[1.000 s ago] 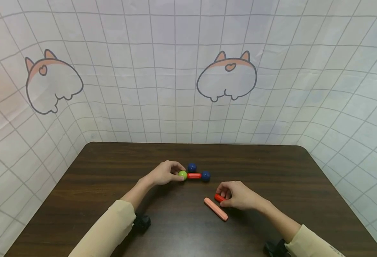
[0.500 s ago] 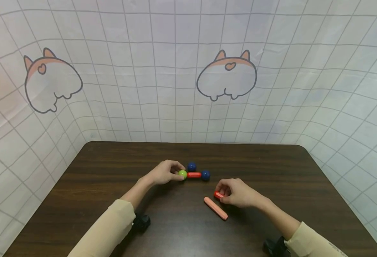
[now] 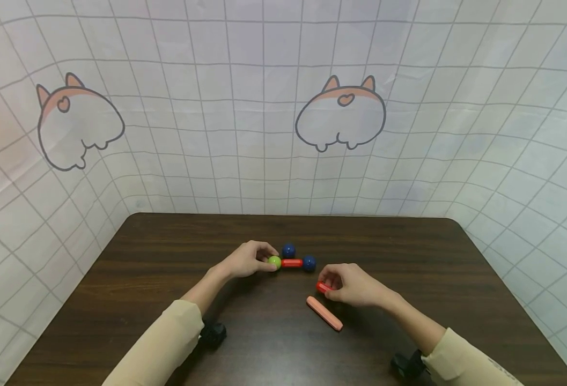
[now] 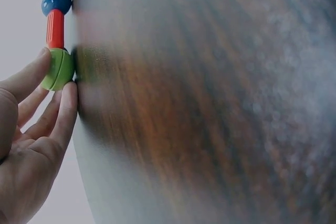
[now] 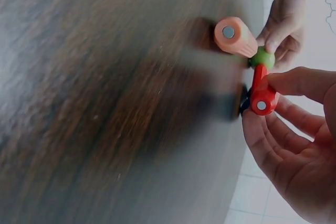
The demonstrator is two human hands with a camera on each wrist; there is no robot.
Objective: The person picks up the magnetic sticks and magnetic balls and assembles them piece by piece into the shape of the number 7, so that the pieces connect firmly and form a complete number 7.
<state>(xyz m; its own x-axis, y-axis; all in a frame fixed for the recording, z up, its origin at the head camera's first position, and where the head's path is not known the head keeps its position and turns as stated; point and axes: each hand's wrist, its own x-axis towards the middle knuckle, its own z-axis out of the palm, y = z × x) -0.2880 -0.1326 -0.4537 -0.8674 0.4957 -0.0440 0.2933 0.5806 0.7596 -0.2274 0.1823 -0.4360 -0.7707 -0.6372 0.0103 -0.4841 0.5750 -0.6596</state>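
A: Nearest the person on the dark wood table (image 3: 167,252): a pink stick (image 3: 324,313), lying flat and angled, touched by neither hand. In the right wrist view its end face shows a small round metal disc. Ribbed or smooth?

B: Faint ribbing near the end in the right wrist view; the rest is too blurred to tell.

A: Just beyond it, the right hand (image 3: 353,285). Fingers?

B: Curled, thumb and fingertips pinching a short red stick (image 3: 323,287) held just above the table beside the pink one's far end. Glossy red, rounded, the same metal disc in its end face (image 5: 261,105).

A: Next row out: the left hand (image 3: 247,259).

B: Fingers bent around a green ball (image 3: 275,262), thumb and index gripping it where it rests on the table. In the left wrist view the ball (image 4: 59,68) sits against the fingertips (image 4: 67,90).

A: What is joined to the ball?

B: A second short red stick (image 3: 292,263) lying level, one end on the green ball, the other on a dark blue ball (image 3: 309,263). The three form one straight row, roughly mid-table. The pinched red stick is near the blue end, apart from it.

A: Farthest item?

B: Another dark blue ball (image 3: 288,250), loose, just behind the row. Balls are plain and shiny.

A: Any readable writing or labels?

B: None on the pieces. The backdrop (image 3: 264,107) carries a grid and cartoon animal drawings, no text
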